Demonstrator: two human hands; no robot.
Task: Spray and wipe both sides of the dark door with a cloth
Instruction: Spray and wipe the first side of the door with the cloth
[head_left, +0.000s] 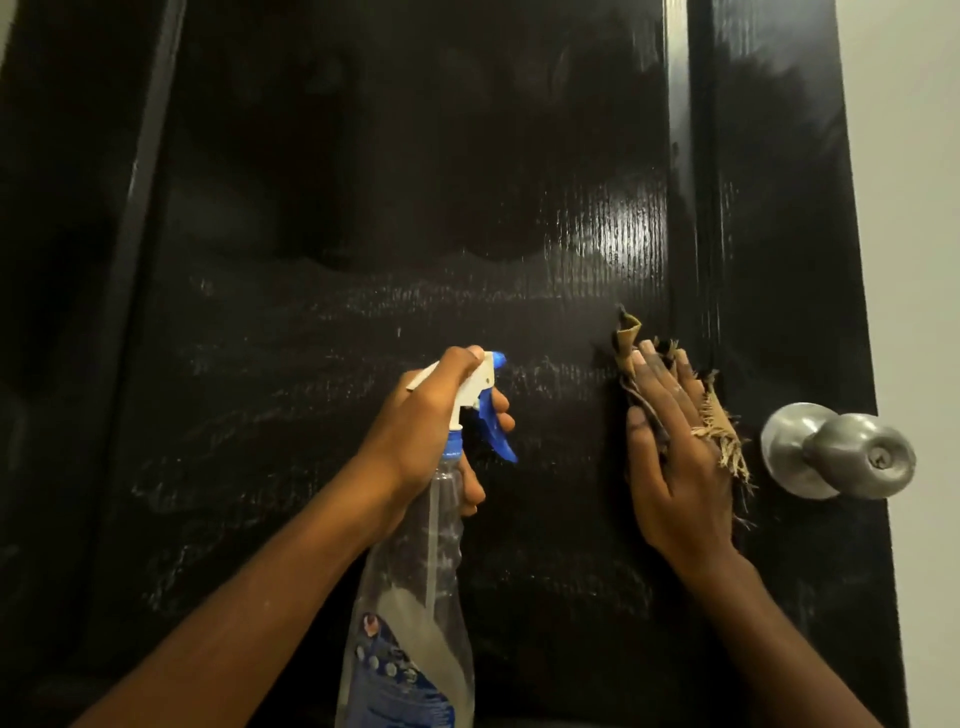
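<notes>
The dark glossy door (363, 208) fills the view, with wet streaks across its middle panel. My left hand (436, 415) grips the neck of a clear spray bottle (415, 597) with a white and blue trigger head, its nozzle pointing at the door. My right hand (670, 457) lies flat with straight fingers, pressing a frayed tan cloth (719, 415) against the door just left of the knob. Most of the cloth is hidden under the hand.
A round silver door knob (841, 452) with a keyhole sticks out at the right, close to my right hand. A pale wall (914, 208) runs along the door's right edge. A raised vertical moulding (678, 156) divides the door panels.
</notes>
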